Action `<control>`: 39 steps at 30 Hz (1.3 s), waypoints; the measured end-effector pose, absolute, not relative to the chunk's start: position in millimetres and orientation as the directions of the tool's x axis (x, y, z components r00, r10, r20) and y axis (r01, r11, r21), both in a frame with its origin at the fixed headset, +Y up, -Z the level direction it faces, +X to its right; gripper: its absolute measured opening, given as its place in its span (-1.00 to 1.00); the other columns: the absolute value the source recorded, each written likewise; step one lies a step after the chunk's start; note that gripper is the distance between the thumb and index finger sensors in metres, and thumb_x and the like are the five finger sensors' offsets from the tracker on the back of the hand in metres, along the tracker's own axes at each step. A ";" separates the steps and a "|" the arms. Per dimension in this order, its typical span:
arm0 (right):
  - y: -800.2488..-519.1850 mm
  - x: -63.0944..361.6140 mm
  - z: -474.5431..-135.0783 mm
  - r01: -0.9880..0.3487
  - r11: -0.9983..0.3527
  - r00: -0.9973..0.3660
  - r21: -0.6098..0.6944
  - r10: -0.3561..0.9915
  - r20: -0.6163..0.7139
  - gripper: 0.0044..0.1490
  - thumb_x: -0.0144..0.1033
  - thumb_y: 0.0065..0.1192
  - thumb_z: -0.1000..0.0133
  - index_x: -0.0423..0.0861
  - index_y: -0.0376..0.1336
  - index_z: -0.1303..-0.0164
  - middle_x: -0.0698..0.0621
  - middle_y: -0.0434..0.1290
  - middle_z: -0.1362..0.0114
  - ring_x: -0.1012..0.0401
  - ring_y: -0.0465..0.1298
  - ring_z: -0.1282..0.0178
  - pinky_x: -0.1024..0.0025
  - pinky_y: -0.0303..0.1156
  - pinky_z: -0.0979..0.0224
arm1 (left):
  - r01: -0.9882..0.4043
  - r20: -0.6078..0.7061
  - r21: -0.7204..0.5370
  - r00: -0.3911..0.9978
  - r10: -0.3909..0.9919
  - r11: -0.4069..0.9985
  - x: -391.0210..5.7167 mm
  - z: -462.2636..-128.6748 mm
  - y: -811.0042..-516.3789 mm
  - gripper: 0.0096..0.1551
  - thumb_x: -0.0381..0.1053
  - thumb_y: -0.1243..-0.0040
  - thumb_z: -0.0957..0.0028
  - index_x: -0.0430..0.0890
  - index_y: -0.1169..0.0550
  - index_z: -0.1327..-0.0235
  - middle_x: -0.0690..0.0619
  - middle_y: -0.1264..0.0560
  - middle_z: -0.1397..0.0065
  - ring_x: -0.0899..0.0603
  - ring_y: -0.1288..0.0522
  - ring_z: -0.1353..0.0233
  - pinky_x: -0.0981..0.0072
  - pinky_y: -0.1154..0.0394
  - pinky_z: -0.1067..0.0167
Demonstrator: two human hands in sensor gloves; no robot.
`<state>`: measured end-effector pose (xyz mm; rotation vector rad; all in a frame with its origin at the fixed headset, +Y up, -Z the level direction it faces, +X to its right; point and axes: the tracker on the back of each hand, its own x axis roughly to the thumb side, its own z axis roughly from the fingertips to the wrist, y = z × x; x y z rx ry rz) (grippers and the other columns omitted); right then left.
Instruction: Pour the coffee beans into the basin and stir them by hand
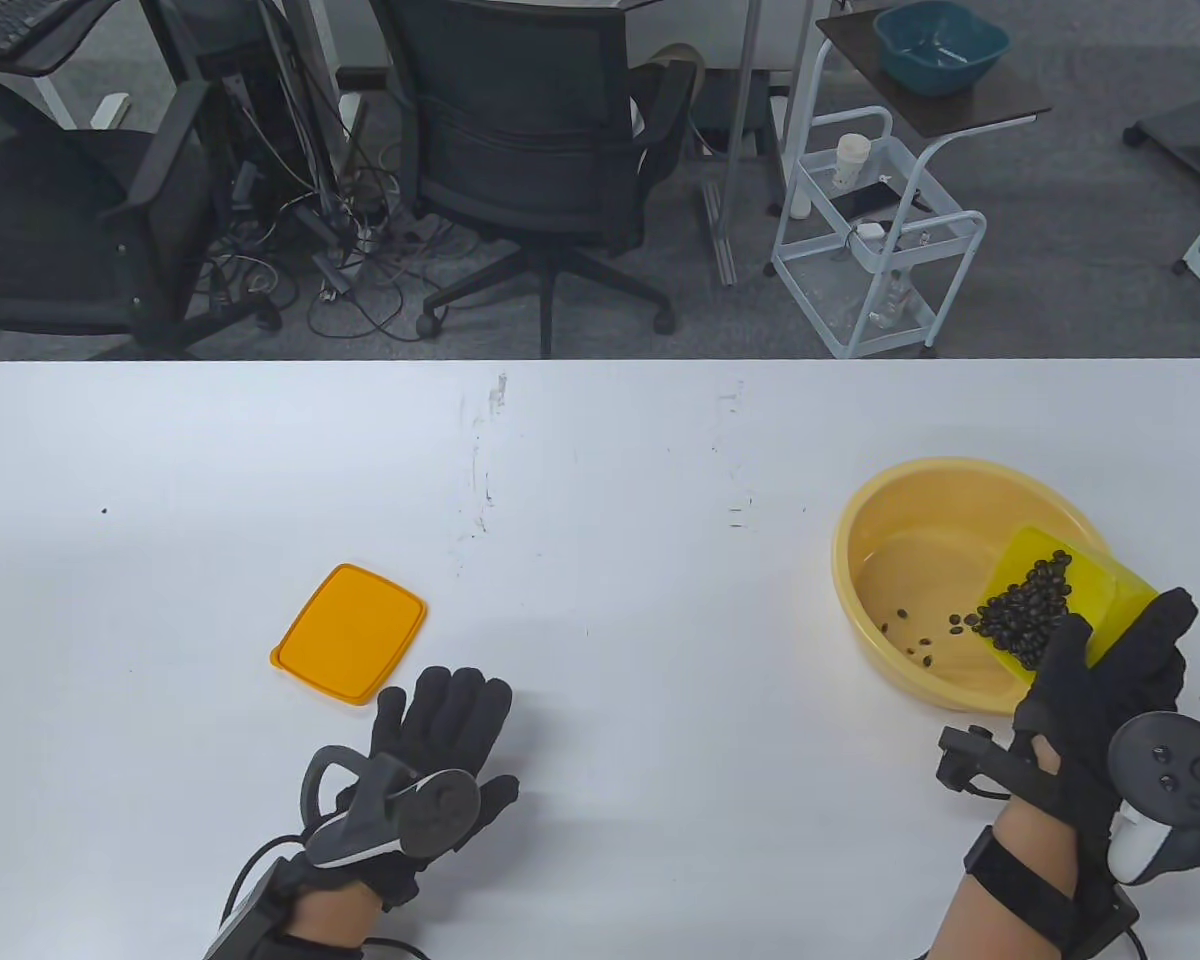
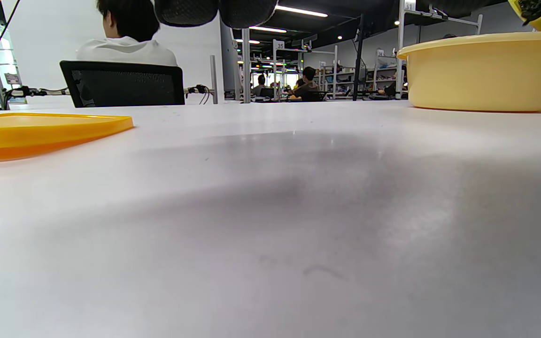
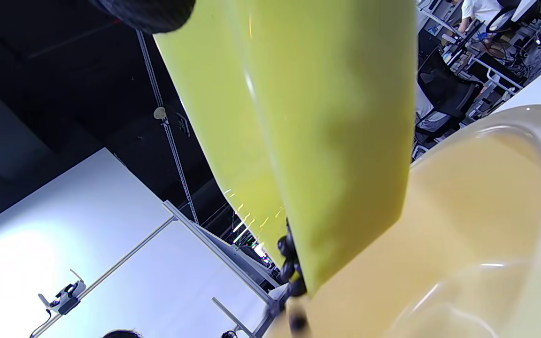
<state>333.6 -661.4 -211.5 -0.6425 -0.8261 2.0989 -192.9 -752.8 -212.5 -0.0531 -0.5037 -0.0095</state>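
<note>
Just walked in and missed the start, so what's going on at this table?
The right hand is tipping a yellow-green container of coffee beans over a yellow basin. A few beans already lie in the basin, but most are still in the container. The left hand rests flat on the table near the orange lid.

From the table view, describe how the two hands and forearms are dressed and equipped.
Both the left hand and the right hand wear black fabric gloves. Each has a dark grey round-faced tracker strapped to its back; the right one shows buttons and a white lower part. Black bands wrap both wrists, black cables trail from them, and the forearms are bare.
</note>
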 end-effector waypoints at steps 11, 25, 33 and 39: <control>-659.7 328.4 -214.7 -0.484 -0.505 -0.596 -0.715 0.788 -0.152 -0.04 0.03 -0.01 -0.18 0.04 -0.35 -0.62 -0.29 -0.09 -0.47 -0.19 0.19 -0.26 -0.34 -0.24 -0.42 | 0.024 0.484 -0.048 0.875 0.002 0.999 -192.6 -212.0 -752.1 -0.02 0.43 0.17 -0.15 -0.01 0.13 -0.65 -0.23 -0.02 -0.73 -0.46 -0.10 -0.69 -0.42 -0.01 -0.49; -659.9 326.7 -215.7 -0.451 -0.531 -0.646 -0.717 0.749 -0.148 -0.04 0.02 0.03 -0.17 0.06 -0.32 -0.63 -0.27 -0.10 -0.49 -0.19 0.16 -0.28 -0.33 -0.27 -0.43 | 0.021 0.483 -0.038 0.875 0.000 0.999 -193.1 -211.5 -750.7 -0.02 0.43 0.17 -0.15 -0.01 0.13 -0.65 -0.23 -0.02 -0.73 -0.46 -0.10 -0.69 -0.42 -0.01 -0.49; -662.7 326.5 -217.6 -0.429 -0.551 -0.675 -0.716 0.722 -0.151 -0.04 0.01 0.04 -0.17 0.07 -0.31 -0.63 -0.26 -0.10 -0.49 -0.18 0.16 -0.29 -0.33 -0.27 -0.44 | 0.025 0.488 -0.037 0.873 -0.004 0.999 -193.3 -211.2 -749.9 -0.01 0.44 0.16 -0.14 0.00 0.13 -0.65 -0.22 -0.01 -0.74 -0.46 -0.09 -0.70 -0.43 0.00 -0.49; -660.6 324.9 -216.7 -0.434 -0.543 -0.676 -0.718 0.723 -0.138 -0.04 0.01 0.05 -0.16 0.07 -0.30 -0.63 -0.25 -0.10 -0.50 -0.18 0.16 -0.30 -0.33 -0.26 -0.44 | 0.027 0.487 -0.039 0.873 -0.005 0.999 -193.4 -211.1 -749.8 0.00 0.44 0.16 -0.14 -0.01 0.13 -0.65 -0.22 -0.01 -0.74 -0.46 -0.09 -0.70 -0.43 0.00 -0.49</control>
